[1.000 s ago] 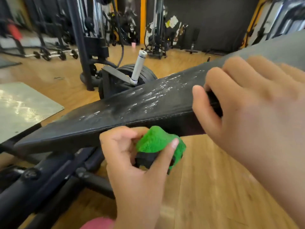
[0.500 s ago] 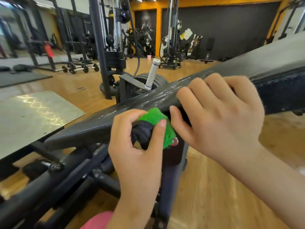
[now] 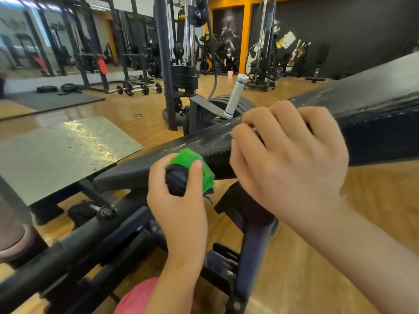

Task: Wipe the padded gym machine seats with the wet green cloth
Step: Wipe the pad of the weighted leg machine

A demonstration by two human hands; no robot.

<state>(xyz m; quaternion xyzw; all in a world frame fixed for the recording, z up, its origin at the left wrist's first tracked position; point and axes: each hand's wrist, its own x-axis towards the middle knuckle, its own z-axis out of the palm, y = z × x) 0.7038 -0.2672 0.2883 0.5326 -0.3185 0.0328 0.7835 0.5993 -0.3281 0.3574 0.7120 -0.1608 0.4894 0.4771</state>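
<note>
One head view covers the whole step. The wet green cloth [image 3: 192, 163] is bunched into a wad and gripped by the left hand [image 3: 179, 200], fingers and thumb curled round it. A dark lump [image 3: 175, 181] is held in the same fist; whether it is part of the cloth cannot be told. The cloth is pressed against the near side edge of the padded seat [image 3: 374, 105], a long black pad that rises from lower left to upper right. The pad is steadied by the right hand [image 3: 288, 159], whose fingers are curled over its top edge just beside the cloth. Pale streaks are seen on the top face; whether they are moisture or wear cannot be told.

For a good wipe, the cloth is best opened flatter so that more green surface is laid on the pad. Firm pressure should be applied and long overlapping strokes run along the edge and its stitching. The right hand should be shifted clear of the stroke path. The machine frame [image 3: 68, 252] and tread plate [image 3: 68, 150] can be left alone.
</note>
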